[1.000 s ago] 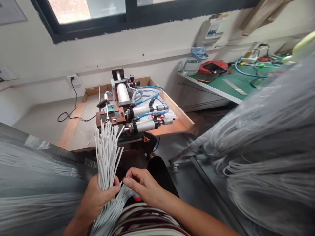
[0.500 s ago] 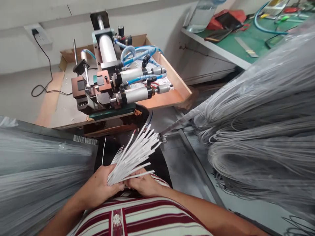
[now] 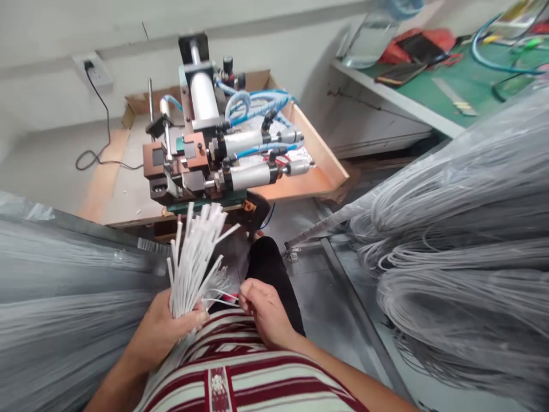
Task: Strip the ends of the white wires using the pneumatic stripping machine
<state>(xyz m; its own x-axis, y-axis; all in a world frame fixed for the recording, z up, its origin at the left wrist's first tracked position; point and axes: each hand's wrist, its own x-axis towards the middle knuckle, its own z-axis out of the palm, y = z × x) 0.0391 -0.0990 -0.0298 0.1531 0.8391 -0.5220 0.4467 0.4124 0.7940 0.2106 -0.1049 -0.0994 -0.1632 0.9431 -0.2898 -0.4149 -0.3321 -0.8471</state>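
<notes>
A bundle of white wires (image 3: pixel 195 252) is gripped in my left hand (image 3: pixel 171 323), its cut ends fanning up and to the right. One wire end near the top left of the bundle looks reddish. To the right, my right hand (image 3: pixel 263 309) is closed with thumb and forefinger pinched on thin white wires (image 3: pixel 221 298) that stretch from beside the bundle. Both hands are low, in front of a striped shirt (image 3: pixel 257 377). Beyond the bundle's tips stands a machine with metal air cylinders (image 3: pixel 253 174) and blue hoses.
Looped grey-white wires (image 3: pixel 429 274) hang thickly on the right, and more hang in a sheet (image 3: pixel 77 297) on the left. A wooden tray (image 3: pixel 317 149) sits behind the machine. At upper right is a green-topped table (image 3: pixel 454 97) with a water jug (image 3: pixel 371 40).
My right hand has come out from behind the bundle and moved right, drawing thin wires sideways. The bundle in my left hand now points more upright. The view has shifted slightly.
</notes>
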